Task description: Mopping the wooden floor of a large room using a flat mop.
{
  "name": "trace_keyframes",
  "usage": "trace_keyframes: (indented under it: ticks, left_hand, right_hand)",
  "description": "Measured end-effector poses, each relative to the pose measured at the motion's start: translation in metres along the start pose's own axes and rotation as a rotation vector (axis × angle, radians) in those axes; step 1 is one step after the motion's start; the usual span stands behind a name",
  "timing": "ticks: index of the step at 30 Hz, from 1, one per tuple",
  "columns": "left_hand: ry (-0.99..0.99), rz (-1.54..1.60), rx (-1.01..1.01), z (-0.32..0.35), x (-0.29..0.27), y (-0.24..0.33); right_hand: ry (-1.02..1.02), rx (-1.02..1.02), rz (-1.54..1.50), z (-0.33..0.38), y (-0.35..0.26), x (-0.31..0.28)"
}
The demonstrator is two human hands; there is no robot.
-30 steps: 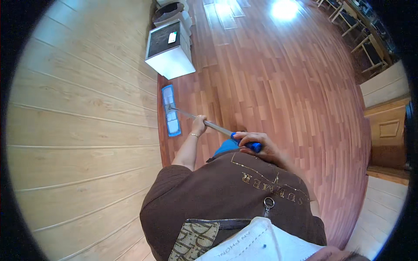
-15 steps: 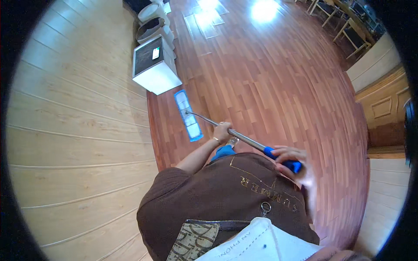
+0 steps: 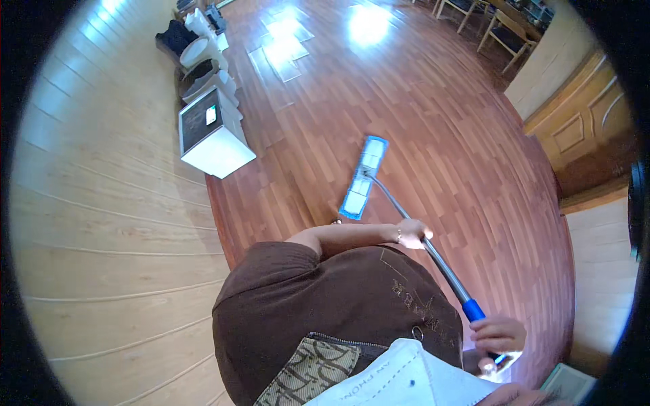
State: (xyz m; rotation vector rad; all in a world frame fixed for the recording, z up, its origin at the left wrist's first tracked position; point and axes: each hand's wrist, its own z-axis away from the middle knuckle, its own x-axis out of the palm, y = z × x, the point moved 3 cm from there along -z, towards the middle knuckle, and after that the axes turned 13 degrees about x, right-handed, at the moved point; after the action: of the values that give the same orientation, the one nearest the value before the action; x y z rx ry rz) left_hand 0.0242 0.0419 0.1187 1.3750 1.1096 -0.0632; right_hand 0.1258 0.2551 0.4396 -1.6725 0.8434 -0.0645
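Blue fringe edges the flat, pale-centred mop head (image 3: 364, 177) that I see in the head view, lying on the reddish wood floor (image 3: 406, 101) in front of the person and slanting a little. From its middle a bent neck leads into the metal pole (image 3: 443, 267), which slopes down toward the person's right side. The left hand (image 3: 412, 233), a bracelet (image 3: 399, 235) at its wrist, has its grip closed around the pole, partway along; that forearm crosses in front of the brown shirt (image 3: 318, 291). Up at the blue handle (image 3: 473, 310), the right hand (image 3: 497, 335) has its grip curled around the end, fingers over the top, part of it lost in glare.

Over to the left, a white box (image 3: 223, 152) with a dark top stands near the pale panelled wall (image 3: 122, 230), well apart from the mop head, a small white card (image 3: 211, 115) on it. Beyond it are rounded pale containers (image 3: 196, 54). Chairs (image 3: 506, 39) stand at the far right, near a wooden door (image 3: 575, 128).
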Motion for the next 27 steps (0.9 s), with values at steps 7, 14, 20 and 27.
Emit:
trace_keyframes:
  ticks: [7, 14, 20, 27]
  left_hand:
    - [-0.161, 0.170, 0.254, -0.037, 0.009, 0.020]
    - [-0.052, 0.067, 0.090, -0.007, -0.048, -0.007]
    - [0.191, -0.071, -0.097, 0.043, -0.080, -0.120]
    - [0.477, 0.020, -0.124, 0.152, -0.163, -0.203]
  right_hand:
    - [0.328, 0.026, 0.185, -0.005, -0.034, 0.027]
    - [0.361, -0.113, 0.057, -0.053, 0.011, 0.031]
    - [0.499, 0.095, -0.184, -0.125, 0.071, 0.046]
    - [0.249, 0.144, -0.214, -0.216, 0.151, 0.076]
